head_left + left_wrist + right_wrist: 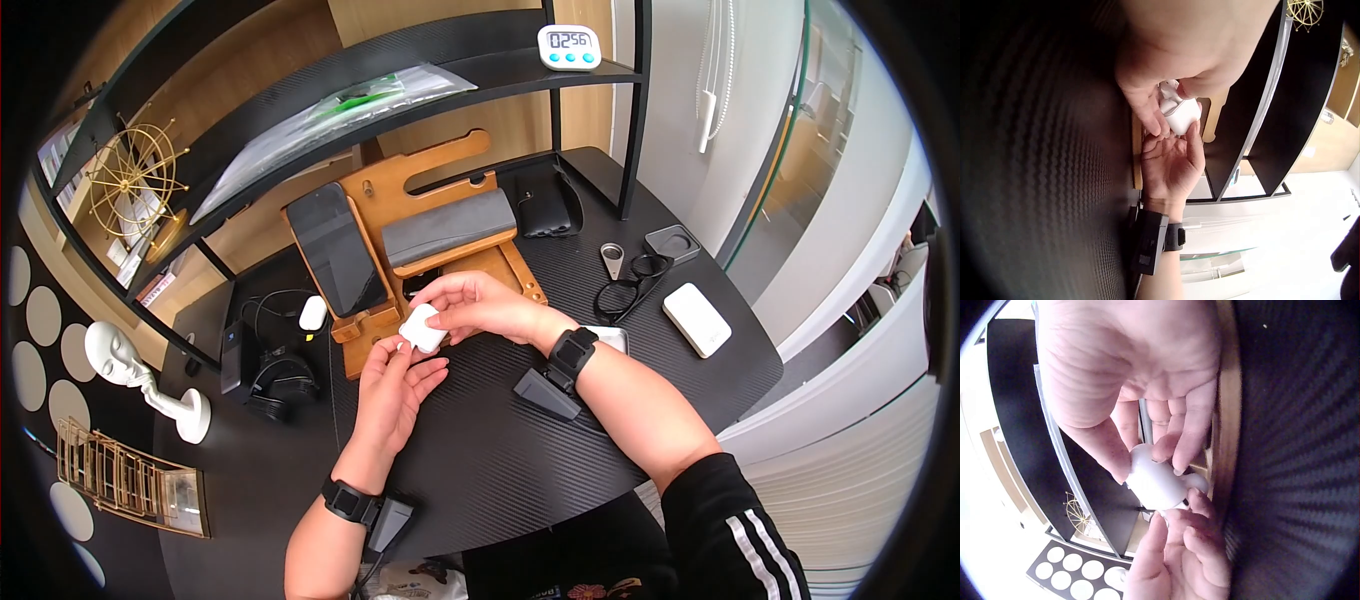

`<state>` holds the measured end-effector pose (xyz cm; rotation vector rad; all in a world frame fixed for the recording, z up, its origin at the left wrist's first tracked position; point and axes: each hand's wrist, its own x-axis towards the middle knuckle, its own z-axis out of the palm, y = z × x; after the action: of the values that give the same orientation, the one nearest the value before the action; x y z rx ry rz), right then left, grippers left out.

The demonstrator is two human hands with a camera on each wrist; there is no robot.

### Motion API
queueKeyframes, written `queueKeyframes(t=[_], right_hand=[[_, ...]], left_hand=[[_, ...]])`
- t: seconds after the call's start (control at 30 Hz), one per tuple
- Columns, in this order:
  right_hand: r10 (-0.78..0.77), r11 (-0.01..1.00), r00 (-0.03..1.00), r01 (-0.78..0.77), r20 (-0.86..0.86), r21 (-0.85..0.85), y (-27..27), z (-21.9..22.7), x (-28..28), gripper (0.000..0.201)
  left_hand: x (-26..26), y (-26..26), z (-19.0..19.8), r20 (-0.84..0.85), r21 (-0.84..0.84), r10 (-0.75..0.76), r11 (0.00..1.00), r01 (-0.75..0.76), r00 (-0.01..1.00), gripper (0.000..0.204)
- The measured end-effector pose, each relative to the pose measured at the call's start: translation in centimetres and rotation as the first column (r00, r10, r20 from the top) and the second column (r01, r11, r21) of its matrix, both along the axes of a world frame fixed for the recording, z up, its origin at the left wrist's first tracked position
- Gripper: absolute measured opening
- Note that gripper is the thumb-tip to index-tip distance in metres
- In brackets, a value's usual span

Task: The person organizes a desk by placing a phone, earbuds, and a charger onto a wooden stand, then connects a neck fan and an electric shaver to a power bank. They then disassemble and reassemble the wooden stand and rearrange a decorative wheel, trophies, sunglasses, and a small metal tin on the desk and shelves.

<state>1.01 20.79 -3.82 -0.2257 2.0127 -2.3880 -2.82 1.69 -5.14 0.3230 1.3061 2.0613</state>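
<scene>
A white earbud case (428,330) is gripped between the thumb and fingers of my right hand (480,305), over the front of the wooden stand. My left hand (392,395) reaches up to the case from below and pinches a white earbud (1170,92) right at its opening. In the right wrist view the case (1155,480) is tilted, my right thumb on one side and fingertips on the other. Fingers of the left hand (1179,553) meet its lower end and partly cover the earbud.
The wooden stand (420,160) bears a phone (335,245) and a grey glasses case (450,232). Black glasses (630,290) and a white power bank (697,320) lie to the right. Headphones (285,380) and a white mannequin head (112,350) are left. A timer (570,47) stands on the shelf.
</scene>
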Motion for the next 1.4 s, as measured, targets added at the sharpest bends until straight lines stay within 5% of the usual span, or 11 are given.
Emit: queueKeyframes(t=[1.03, 1.4], right_hand=[[-0.001, 1.0, 0.999, 0.001, 0.033, -0.01, 0.17, 0.09, -0.01, 0.03], [0.15, 0.988, 0.986, -0.152, -0.066, -0.023, 0.95, -0.27, 0.01, 0.036]], left_hand=[[-0.18, -0.08, -0.43, -0.109, -0.053, -0.077, 0.996, 0.072, 0.991, 0.013], [-0.17, -0.22, -0.35, -0.082, -0.025, -0.078, 0.997, 0.076, 0.994, 0.016]])
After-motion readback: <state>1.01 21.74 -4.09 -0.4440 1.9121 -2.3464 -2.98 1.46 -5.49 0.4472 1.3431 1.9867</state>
